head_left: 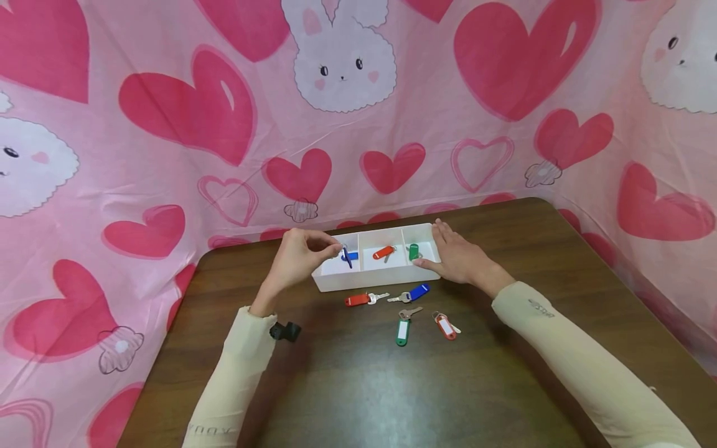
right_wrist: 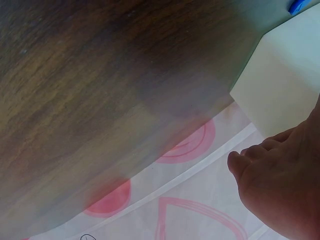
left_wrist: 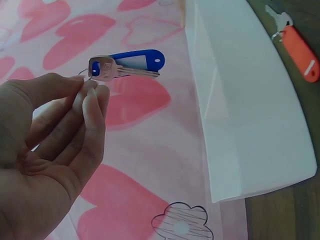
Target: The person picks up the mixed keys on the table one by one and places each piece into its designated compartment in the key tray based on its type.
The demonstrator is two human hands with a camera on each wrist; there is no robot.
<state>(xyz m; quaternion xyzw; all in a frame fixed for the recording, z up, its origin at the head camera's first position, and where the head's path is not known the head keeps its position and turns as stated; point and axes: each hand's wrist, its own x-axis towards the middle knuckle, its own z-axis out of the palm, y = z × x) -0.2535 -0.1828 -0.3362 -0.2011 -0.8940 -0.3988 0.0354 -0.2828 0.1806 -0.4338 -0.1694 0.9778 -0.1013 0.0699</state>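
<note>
While my left hand point(head_left: 299, 254) pinches a small ring between thumb and fingertips, a key point(left_wrist: 103, 69) and its dark blue tag point(left_wrist: 137, 60) hang from it over the left compartment of the white tray point(head_left: 381, 277). My right hand point(head_left: 462, 256) is spread, its fingers fairly straight against the tray's right end and its thumb by the front of the right compartment — it grasps nothing.

Three compartments divide the tray: a blue tag point(head_left: 353, 256) lies in the left one, a red tag with a key point(head_left: 383, 252) in the middle, and a green tag point(head_left: 413, 251) in the right, near my thumb.

On the brown table point(head_left: 336, 386), just in front of the tray, a red-tagged key point(head_left: 356, 300) and a blue-tagged key point(head_left: 419, 292) lie with their blades towards each other. Nearer me are a green-tagged key point(head_left: 402, 332) and, to its right, a red-framed tag point(head_left: 445, 326) with its key. Behind everything hangs a pink cloth point(head_left: 347, 134) printed with hearts and rabbits.
</note>
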